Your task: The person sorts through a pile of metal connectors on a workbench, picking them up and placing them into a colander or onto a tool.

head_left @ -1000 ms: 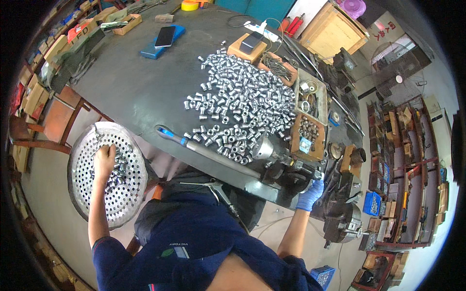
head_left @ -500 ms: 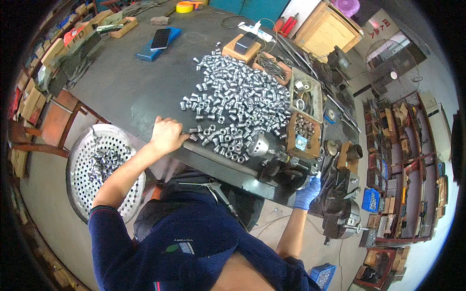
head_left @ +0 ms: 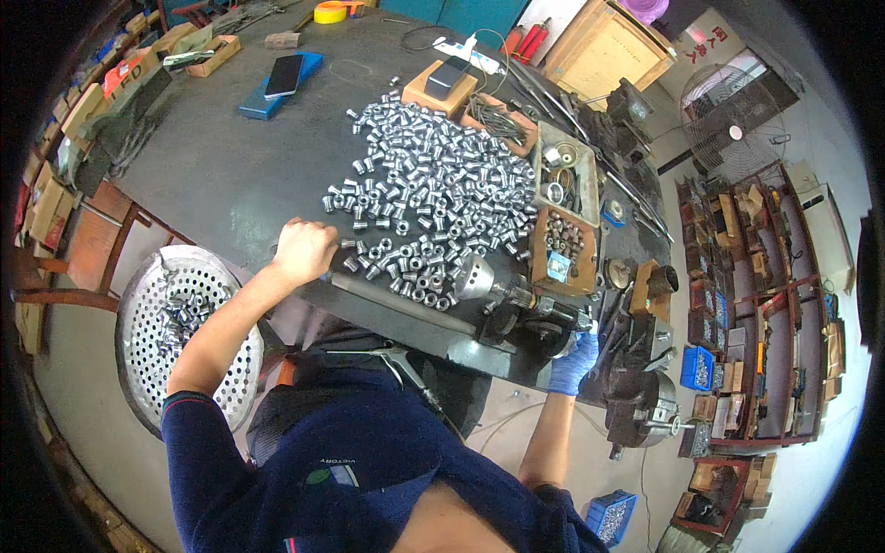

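Observation:
My left hand [head_left: 304,251], bare, is closed at the front edge of the dark worktable [head_left: 230,175]. Its fingers curl down beside the end of a long grey bar [head_left: 401,301] lying along that edge; whatever they may hold is hidden. Just right of it spreads a big pile of small shiny flanged metal sleeves [head_left: 433,184]. My right hand [head_left: 575,365], in a blue glove, is closed at the right end of a small bench machine [head_left: 544,318]. The part under its fingers cannot be made out. A perforated silver cone [head_left: 476,277] sits on the machine's left end, close to the sleeves.
A round perforated metal pan [head_left: 249,369] holding more sleeves stands left of my left forearm. Boxes of parts [head_left: 564,249] line the pile's right side. A phone [head_left: 283,76] lies on a blue case farther back. At the right stand a vise [head_left: 645,405] and shelves [head_left: 765,323].
The whole view has shifted, so things sit slightly farther left. Both hands stay at about the same places, the left by the table edge and the right at the machine.

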Motion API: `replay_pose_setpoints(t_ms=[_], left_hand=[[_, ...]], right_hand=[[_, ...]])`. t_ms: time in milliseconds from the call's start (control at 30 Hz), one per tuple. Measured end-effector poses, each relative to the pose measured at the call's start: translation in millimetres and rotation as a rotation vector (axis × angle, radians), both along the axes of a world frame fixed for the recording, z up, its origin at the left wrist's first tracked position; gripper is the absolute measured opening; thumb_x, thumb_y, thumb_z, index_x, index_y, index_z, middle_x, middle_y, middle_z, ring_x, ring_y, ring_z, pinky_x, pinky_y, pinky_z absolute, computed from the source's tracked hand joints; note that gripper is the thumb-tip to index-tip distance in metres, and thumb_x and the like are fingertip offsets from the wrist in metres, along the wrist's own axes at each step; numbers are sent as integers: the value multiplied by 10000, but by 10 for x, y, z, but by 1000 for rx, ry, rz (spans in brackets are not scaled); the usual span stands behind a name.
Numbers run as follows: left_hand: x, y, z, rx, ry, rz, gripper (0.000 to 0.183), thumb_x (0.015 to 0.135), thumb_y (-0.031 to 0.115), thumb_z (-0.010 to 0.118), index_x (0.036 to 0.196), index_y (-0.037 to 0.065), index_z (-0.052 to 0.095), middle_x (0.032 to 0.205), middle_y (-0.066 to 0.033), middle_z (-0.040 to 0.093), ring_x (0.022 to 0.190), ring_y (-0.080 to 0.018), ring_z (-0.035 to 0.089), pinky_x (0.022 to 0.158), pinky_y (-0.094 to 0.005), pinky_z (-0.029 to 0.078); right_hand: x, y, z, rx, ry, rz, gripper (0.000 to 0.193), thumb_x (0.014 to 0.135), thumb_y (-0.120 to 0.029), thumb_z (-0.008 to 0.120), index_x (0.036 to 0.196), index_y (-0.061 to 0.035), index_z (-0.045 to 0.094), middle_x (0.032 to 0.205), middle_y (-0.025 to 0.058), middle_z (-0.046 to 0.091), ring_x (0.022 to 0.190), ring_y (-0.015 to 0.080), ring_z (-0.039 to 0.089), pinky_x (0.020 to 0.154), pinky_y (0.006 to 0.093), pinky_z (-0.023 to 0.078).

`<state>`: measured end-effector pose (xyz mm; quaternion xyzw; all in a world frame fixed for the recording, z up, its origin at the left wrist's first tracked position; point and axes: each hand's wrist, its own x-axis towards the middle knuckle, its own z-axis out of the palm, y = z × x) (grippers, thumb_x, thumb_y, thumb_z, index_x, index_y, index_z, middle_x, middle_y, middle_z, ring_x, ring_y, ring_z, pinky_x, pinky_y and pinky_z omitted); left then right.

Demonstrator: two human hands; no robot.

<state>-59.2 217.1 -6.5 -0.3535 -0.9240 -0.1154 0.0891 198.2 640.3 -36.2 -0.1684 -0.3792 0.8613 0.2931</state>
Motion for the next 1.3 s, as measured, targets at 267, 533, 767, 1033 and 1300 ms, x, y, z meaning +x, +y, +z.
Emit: replay_pose_setpoints(t_ms=[267, 533, 767, 1033, 1300], left_hand=[[289, 513, 540, 872, -1026, -340, 290, 730, -6, 601, 1019, -9, 569, 808, -55, 615, 760, -93, 572, 679, -241, 472], [517, 1067, 613, 1051, -1302, -416, 197, 837, 53, 580, 970, -92, 574, 754, -126, 630, 685, -165, 622, 652, -278, 511], [513, 1059, 657, 1006, -1329, -426, 172, 815, 16, 591, 957, -81, 582, 762, -105, 629, 700, -149, 614, 655, -263, 500], [493, 1067, 710, 928, -1177, -463, 213, 753, -65, 618, 964, -47, 592, 793, -74, 631, 745, -122, 600, 692, -243, 484], [480, 1052, 665, 977, -1364, -436, 177, 803, -14, 590, 965, -85, 577, 755, -113, 627, 685, -157, 620, 644, -263, 505]], right_hand=[[-8, 38, -99, -44, -40, -73, 318, 824, -234, 534, 1058, -21, 569, 1019, 115, 613, 930, 249, 589, 862, 382, 462], [-19, -84, 18, -10, -95, -156, 249, 835, -259, 539, 967, -48, 561, 868, 58, 554, 754, 186, 523, 671, 318, 408], [-75, -305, 236, -39, -120, -239, 232, 863, -314, 558, 775, -100, 542, 546, -42, 468, 397, 38, 403, 313, 171, 279], [320, -321, 424, 58, -76, -57, 315, 875, -328, 533, 758, -36, 552, 532, 28, 503, 398, 82, 415, 333, 196, 313], [341, -283, 588, 160, -39, -117, 394, 905, -335, 471, 773, 19, 582, 491, 32, 474, 365, 78, 378, 303, 196, 300]])
